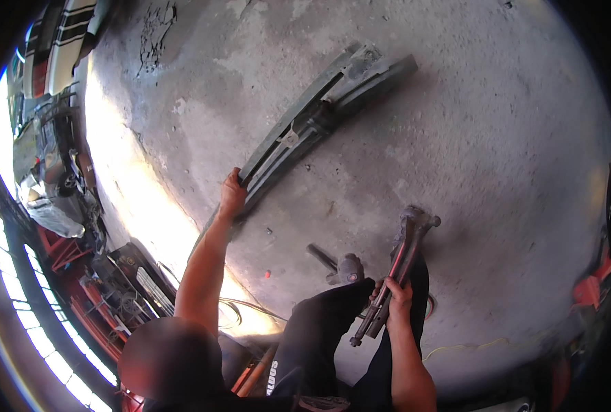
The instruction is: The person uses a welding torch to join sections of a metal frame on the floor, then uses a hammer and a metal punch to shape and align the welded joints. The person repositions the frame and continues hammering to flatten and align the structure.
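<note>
Right hand grips a tool beside a leg; a slackened hold could drop it. Beyond, left hand clutches the near end of a beam over the floor; one-handed, it might twist.

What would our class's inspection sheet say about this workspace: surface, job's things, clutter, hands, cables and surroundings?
Surface: stained concrete floor, sunlit strip at left.
Job's things: long metal beam, slantwise; metal tool, partly red.
Clutter: small red piece on the floor; jumbled parts at left.
Hands: left hand grips the beam; right hand grips the tool.
Cables: yellow cord, lower right; thin cable or hose, lower left.
Surroundings: vehicle, upper left; red object, right edge.
</note>
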The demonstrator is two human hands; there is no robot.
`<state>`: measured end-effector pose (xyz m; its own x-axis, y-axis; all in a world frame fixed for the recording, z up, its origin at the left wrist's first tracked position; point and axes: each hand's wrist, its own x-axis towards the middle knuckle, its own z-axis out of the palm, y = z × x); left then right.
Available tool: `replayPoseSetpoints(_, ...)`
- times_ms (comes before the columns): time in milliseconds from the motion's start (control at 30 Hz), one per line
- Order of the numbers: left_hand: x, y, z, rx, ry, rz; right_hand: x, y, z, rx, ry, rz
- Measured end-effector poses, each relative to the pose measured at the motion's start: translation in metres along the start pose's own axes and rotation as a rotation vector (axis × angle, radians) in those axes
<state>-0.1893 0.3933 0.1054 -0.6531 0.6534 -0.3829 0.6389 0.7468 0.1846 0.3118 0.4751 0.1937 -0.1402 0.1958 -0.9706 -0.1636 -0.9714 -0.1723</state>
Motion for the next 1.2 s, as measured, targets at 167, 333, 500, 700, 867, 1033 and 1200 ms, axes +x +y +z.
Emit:
replayPoseSetpoints(167, -0.009, 0.009, 0.000, 0.018, -0.053, -0.070, 0.008, -0.001, 0.018, 0.002, 0.052, -0.009)
replayPoseSetpoints(333, -0.010, 0.024, -0.007, 0.068, -0.095, 0.000, 0.010, -0.016, 0.036, 0.047, -0.020, -0.025)
replayPoseSetpoints(500, 0.012, 0.001, -0.007, 0.021, -0.125, -0.037, 0.026, -0.004, 0.070, 0.034, 0.007, -0.106)
replayPoseSetpoints(700, 0.102, -0.038, -0.048, -0.093, -0.268, -0.077, 0.011, 0.037, 0.099, -0.024, 0.053, -0.140)
replayPoseSetpoints(867, 0.127, -0.050, -0.057, -0.159, -0.240, -0.030, 0.015, 0.050, 0.126, -0.055, 0.031, -0.064)
replayPoseSetpoints(1033, 0.140, -0.058, -0.056, -0.119, -0.232, -0.032, 0.018, 0.042, 0.165, -0.057, 0.023, -0.085)
replayPoseSetpoints(1200, 0.164, -0.085, -0.056, -0.154, -0.258, -0.072, 0.018, 0.022, 0.196, -0.191, 0.010, -0.103)
